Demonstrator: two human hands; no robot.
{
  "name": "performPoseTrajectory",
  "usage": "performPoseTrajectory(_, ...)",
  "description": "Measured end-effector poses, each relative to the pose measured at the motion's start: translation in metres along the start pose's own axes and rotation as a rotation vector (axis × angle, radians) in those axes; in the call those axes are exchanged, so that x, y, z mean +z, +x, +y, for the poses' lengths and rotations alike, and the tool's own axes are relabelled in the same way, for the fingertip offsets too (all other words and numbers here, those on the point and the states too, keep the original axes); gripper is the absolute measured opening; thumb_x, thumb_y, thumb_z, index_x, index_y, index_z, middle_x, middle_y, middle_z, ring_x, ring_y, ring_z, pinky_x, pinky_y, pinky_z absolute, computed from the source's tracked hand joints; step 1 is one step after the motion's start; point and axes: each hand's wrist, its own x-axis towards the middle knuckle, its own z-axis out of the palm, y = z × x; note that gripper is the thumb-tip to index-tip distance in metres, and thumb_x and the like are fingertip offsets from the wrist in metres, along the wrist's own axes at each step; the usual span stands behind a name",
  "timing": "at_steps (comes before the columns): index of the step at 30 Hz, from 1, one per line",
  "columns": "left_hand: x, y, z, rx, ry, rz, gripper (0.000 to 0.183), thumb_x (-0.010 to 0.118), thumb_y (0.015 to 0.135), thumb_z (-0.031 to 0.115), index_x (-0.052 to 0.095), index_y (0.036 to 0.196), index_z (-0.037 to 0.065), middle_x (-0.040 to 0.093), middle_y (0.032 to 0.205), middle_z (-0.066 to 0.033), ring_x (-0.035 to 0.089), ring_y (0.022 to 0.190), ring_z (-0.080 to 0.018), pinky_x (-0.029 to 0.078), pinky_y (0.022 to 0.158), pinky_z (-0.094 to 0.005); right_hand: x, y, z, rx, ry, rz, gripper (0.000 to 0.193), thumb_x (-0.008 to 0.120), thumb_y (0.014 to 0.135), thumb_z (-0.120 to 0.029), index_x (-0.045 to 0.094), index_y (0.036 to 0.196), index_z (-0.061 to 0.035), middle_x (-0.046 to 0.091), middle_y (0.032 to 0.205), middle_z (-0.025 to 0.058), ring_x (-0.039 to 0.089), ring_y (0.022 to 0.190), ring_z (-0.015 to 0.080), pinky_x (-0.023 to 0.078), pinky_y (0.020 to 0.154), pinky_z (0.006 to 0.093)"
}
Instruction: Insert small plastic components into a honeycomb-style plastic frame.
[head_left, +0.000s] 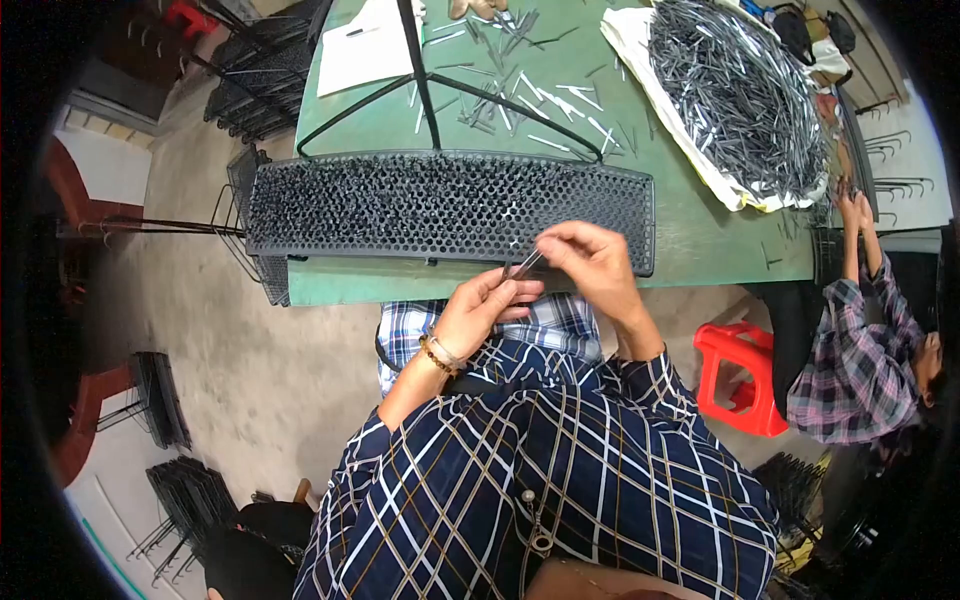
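My left hand [480,312] is closed around a few thin, dark metal strips [526,264], just off the table's front edge. Pinched fingers of my right hand [597,268] meet the upper ends of those strips. Right behind both hands lies a long black perforated rack [625,205] with a frame of bent rods rising from it. Small dark pieces fill many of its holes at the left and middle, while its right end shows bare holes. How many strips are in each hand I cannot tell.
On the green table [720,250], loose metal strips [500,110] lie scattered behind the rack. A white sack [665,110] heaped with metal strips [740,100] sits at the right. A red stool [740,370] and a co-worker's hands [855,210] are further right. Black racks [265,75] stack at left.
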Motion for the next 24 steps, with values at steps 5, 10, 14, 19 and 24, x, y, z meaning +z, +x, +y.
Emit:
performPoseTrajectory(5, 0.01, 0.002, 0.005, -0.151, -0.155, -0.023, 0.037, 0.043, 0.097, 0.023, 0.045, 0.124, -0.002, 0.057, 0.117, -0.0184, 0.058, 0.107, -0.0246, 0.049, 0.09, -0.0352, -0.036, 0.02, -0.008, -0.192, -0.315, 0.28, 0.012, 0.064, 0.085, -0.009, 0.064, 0.092, 0.0008, 0.064, 0.082, 0.0003, 0.054, 0.068, 0.0047, 0.044, 0.06, 0.019)
performPoseTrajectory(10, 0.014, 0.006, 0.0, -0.183, -0.157, -0.008, 0.036, 0.045, 0.096, 0.024, 0.047, 0.121, -0.001, 0.059, 0.113, -0.018, 0.06, 0.101, -0.0227, 0.051, 0.086, -0.0331, -0.049, 0.041, -0.013, -0.337, -0.428, 0.293, 0.012, 0.063, 0.084, -0.009, 0.064, 0.09, 0.0008, 0.063, 0.08, 0.0032, 0.056, 0.069, 0.0082, 0.045, 0.063, 0.0224)
performPoseTrajectory(14, 0.011, 0.004, -0.003, -0.214, -0.15, 0.006, 0.036, 0.045, 0.096, 0.024, 0.047, 0.121, -0.002, 0.059, 0.113, -0.0176, 0.06, 0.1, -0.0221, 0.051, 0.085, -0.0327, -0.033, 0.048, -0.013, -0.364, -0.431, 0.177, 0.011, 0.063, 0.083, -0.007, 0.064, 0.09, 0.0001, 0.063, 0.083, 0.0059, 0.059, 0.073, 0.011, 0.046, 0.065, 0.0233)
performPoseTrajectory(19, 0.015, 0.005, 0.001, -0.202, -0.118, 0.023, 0.037, 0.042, 0.097, 0.025, 0.047, 0.121, -0.003, 0.06, 0.111, -0.0163, 0.061, 0.099, -0.0199, 0.051, 0.084, -0.0304, -0.034, 0.057, -0.001, -0.414, -0.509, 0.165, 0.012, 0.063, 0.083, -0.01, 0.064, 0.09, -0.0009, 0.064, 0.085, 0.0082, 0.061, 0.074, 0.0178, 0.048, 0.063, 0.0279)
performPoseTrajectory(24, 0.013, 0.009, -0.002, -0.228, -0.123, 0.035, 0.036, 0.041, 0.098, 0.024, 0.047, 0.121, -0.002, 0.061, 0.11, -0.0153, 0.061, 0.097, -0.0187, 0.051, 0.083, -0.029, -0.037, 0.059, -0.001, -0.476, -0.487, 0.166, 0.01, 0.063, 0.083, -0.008, 0.065, 0.089, -0.0002, 0.064, 0.083, 0.0067, 0.06, 0.072, 0.015, 0.047, 0.063, 0.0249)
